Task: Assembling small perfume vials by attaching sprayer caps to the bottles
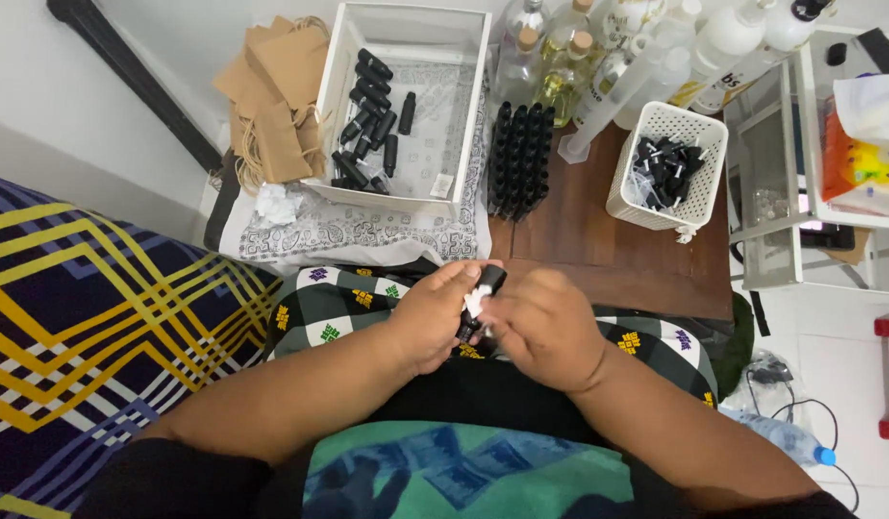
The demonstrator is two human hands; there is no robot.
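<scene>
Pinching small black bottle (485,293) between left hand (433,317) and right hand (545,327) | table edge (608,288) just beyond

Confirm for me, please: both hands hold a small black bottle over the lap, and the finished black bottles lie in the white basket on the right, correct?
Not quite. The head view shows them lying in the white box at upper left; the white basket holds black caps. Both hands, left and right, do hold the small black bottle.

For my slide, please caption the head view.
Both hands hold a small black bottle above a wooden table.
</scene>
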